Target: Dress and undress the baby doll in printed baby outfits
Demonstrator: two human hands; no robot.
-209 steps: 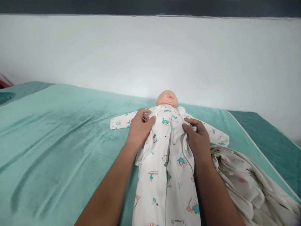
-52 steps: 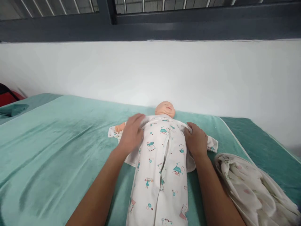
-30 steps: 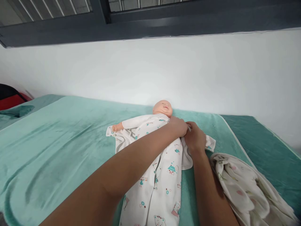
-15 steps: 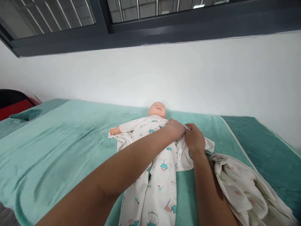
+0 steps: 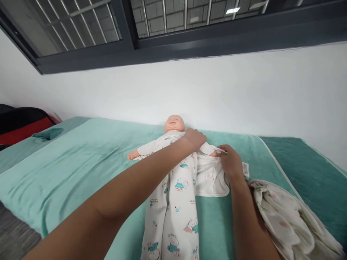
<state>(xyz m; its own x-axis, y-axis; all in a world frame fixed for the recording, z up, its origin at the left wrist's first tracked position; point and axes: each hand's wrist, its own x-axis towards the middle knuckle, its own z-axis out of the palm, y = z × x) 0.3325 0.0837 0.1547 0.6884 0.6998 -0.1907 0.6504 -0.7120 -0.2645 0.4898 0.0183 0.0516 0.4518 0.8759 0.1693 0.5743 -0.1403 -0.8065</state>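
A baby doll (image 5: pixel 175 123) lies on its back, wearing a white romper (image 5: pixel 180 187) printed with teal and pink animals. My left hand (image 5: pixel 195 140) is closed around the doll's sleeved upper arm, near the shoulder on the right of the view. At the end of that arm, my right hand (image 5: pixel 231 161) pinches the white sleeve cuff (image 5: pixel 221 150) and draws it taut. The doll's hand (image 5: pixel 213 154) shows partly beneath the cuff. Under this arm spreads an open white garment panel (image 5: pixel 213 177). The doll's other arm (image 5: pixel 145 149) rests stretched out to the left.
A green sheet (image 5: pixel 81 173) covers the bed. Crumpled floral cloth (image 5: pixel 292 220) lies right of my right forearm. A black and red bag (image 5: pixel 25 124) stands at the far left. Behind the bed rise a white wall (image 5: pixel 230 94) and a dark window frame (image 5: pixel 189 50).
My hands have moved apart, the right one pulling the cuff outward and the left sitting nearer the shoulder. More of the doll's arm and the white panel shows. The view has shifted slightly.
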